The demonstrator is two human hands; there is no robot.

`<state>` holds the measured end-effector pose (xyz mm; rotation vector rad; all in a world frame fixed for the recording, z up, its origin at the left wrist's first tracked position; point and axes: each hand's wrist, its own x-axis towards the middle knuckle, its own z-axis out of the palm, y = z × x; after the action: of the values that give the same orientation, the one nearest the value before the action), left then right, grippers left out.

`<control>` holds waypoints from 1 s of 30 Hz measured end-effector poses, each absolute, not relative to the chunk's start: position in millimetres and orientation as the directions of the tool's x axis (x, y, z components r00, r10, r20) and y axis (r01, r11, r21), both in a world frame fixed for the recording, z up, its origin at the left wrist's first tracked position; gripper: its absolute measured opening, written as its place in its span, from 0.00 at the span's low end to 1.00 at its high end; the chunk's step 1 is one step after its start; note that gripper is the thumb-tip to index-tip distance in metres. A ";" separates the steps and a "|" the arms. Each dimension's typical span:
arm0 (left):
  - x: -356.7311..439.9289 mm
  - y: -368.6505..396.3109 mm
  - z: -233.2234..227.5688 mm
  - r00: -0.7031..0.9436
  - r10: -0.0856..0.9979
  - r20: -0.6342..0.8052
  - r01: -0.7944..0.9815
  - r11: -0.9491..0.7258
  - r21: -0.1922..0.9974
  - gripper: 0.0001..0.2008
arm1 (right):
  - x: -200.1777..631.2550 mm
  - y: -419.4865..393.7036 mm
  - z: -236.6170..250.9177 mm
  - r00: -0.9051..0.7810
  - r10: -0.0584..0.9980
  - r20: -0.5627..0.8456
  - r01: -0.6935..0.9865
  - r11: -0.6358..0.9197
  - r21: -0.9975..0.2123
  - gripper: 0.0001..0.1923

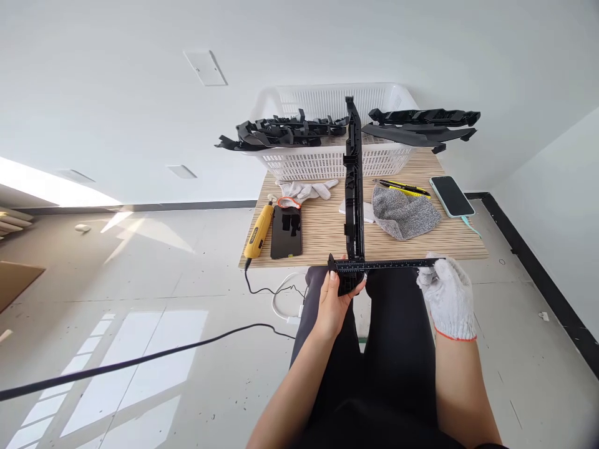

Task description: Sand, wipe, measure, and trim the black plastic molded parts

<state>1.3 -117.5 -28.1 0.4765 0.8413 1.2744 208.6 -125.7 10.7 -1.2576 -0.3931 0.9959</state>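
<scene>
My bare left hand (333,299) is closed around the near end of a long black plastic part (354,187), its thumb up against the jaw end of a black caliper (388,265). The part points away from me over the table, its far end in front of the white basket. Crosswise over the near end of the part lies the caliper, with a printed scale along its beam. In a white knit glove with an orange cuff, my right hand (449,293) pinches the caliper's right end.
Similar black parts (290,132) lie across the white basket (304,165). On the striped table (322,237) are a yellow rotary tool (259,232), a dark tablet (286,232), a spare glove (311,190), a grey cloth (405,215), a yellow cutter (405,188) and a phone (452,196). Cables trail below.
</scene>
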 end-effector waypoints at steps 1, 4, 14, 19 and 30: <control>1.6 -117.5 -27.9 0.063 0.958 -0.279 -0.633 0.254 0.731 0.23 | 208.8 -125.5 11.6 0.562 0.786 -0.258 -0.404 -0.012 -0.915 0.12; 2.5 -117.6 -26.7 0.063 0.957 -0.284 -0.631 0.258 0.732 0.23 | 211.0 -126.9 13.2 0.567 0.790 -0.234 -0.390 0.007 -0.921 0.11; 1.6 -117.6 -24.0 0.067 0.957 -0.281 -0.631 0.259 0.732 0.21 | 225.1 -130.2 15.1 0.340 0.891 -0.302 -0.388 -0.159 -0.908 0.18; 2.6 -118.9 -26.6 0.074 0.964 -0.253 -0.624 0.243 0.742 0.21 | 227.1 -135.4 19.6 0.403 0.868 -0.290 -0.296 -0.176 -0.939 0.23; 4.3 -119.6 -26.4 0.120 0.964 -0.238 -0.612 0.261 0.746 0.23 | 227.8 -134.2 22.3 0.553 0.779 -0.296 -0.361 -0.096 -0.927 0.21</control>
<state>4.3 -119.6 -26.4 0.5418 0.8003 1.2366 227.8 -134.2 22.3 -1.3543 -0.3979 0.9978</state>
